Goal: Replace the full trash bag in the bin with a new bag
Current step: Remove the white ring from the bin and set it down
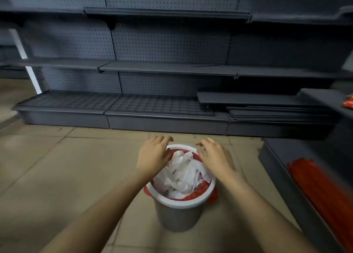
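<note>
1. my left hand lies with loosely bent fingers over the far left edge of the bin; whether the fingertips have pinched the red bag yet, i cannot tell.
2. my right hand hovers at the far right edge, fingers spread and slack, gripping nothing.
3. the bag sits inside the grey bin, its red edge caught under a white rim ring and stuffed to the top with crumpled white paper.
4. the bin stands on the tiled floor before dark shelving.
5. i judge this the start: free the ring or bag edge first.
6. done well, i'd work both sides evenly, gather the red edge inward over the paper, then lift straight so nothing spills.
7. something red lies on the low shelf to my right; whether it is the new bags i cannot tell.
</note>
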`<move>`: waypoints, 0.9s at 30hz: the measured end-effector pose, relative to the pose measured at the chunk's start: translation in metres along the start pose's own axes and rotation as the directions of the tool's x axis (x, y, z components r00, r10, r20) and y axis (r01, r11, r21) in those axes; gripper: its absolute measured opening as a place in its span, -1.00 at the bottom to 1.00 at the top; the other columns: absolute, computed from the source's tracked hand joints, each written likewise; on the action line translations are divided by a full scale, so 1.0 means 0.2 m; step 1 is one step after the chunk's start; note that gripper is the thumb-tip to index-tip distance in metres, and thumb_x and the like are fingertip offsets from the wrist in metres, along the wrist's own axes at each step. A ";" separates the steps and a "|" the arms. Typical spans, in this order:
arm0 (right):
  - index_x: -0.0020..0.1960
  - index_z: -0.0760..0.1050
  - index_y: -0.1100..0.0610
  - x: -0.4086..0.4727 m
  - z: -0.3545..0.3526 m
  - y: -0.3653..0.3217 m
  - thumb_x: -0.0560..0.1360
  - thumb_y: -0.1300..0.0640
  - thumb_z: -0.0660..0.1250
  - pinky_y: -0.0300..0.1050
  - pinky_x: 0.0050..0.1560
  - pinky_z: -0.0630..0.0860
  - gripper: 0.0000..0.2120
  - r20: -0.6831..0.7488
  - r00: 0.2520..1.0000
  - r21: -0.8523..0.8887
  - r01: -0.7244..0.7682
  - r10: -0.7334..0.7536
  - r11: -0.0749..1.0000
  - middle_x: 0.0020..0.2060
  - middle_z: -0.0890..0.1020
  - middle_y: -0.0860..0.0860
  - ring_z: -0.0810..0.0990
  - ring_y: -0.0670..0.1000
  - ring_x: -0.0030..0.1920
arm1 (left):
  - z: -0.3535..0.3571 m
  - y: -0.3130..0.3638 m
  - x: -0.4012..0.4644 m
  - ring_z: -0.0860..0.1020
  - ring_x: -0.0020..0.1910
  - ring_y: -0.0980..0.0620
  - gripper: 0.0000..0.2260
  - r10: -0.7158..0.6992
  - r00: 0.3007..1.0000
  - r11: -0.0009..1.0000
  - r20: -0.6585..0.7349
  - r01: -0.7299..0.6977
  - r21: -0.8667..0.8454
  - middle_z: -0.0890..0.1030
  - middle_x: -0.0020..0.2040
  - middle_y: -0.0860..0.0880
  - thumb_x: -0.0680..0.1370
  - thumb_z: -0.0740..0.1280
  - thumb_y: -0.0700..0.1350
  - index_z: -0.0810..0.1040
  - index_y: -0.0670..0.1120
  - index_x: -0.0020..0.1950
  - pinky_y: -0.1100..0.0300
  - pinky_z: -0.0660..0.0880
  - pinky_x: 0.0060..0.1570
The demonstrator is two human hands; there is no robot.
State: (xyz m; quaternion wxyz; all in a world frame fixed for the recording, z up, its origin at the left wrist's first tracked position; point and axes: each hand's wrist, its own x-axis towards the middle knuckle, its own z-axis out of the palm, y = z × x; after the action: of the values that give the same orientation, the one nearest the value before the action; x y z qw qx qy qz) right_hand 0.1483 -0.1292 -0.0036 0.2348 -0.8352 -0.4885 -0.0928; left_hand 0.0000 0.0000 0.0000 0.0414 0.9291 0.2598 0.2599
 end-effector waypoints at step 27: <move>0.25 0.47 0.12 -0.16 0.26 0.18 0.49 0.16 0.31 -0.02 0.01 0.59 -0.68 0.045 0.962 -0.137 -0.261 0.269 0.956 0.06 0.55 0.10 0.58 0.08 0.02 | 0.33 -0.30 -0.25 0.58 -0.05 -0.07 -0.58 -0.290 0.949 0.938 0.124 0.307 -0.163 0.58 0.10 -0.08 0.45 0.36 -0.13 0.43 0.00 0.30 0.02 0.59 -0.03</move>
State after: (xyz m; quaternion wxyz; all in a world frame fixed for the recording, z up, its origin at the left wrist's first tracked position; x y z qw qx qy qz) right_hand 0.1592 -0.1441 -0.0734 0.1749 -0.9092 -0.3721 -0.0655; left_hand -0.0305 0.0312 -0.0923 0.1769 0.8829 0.3709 0.2272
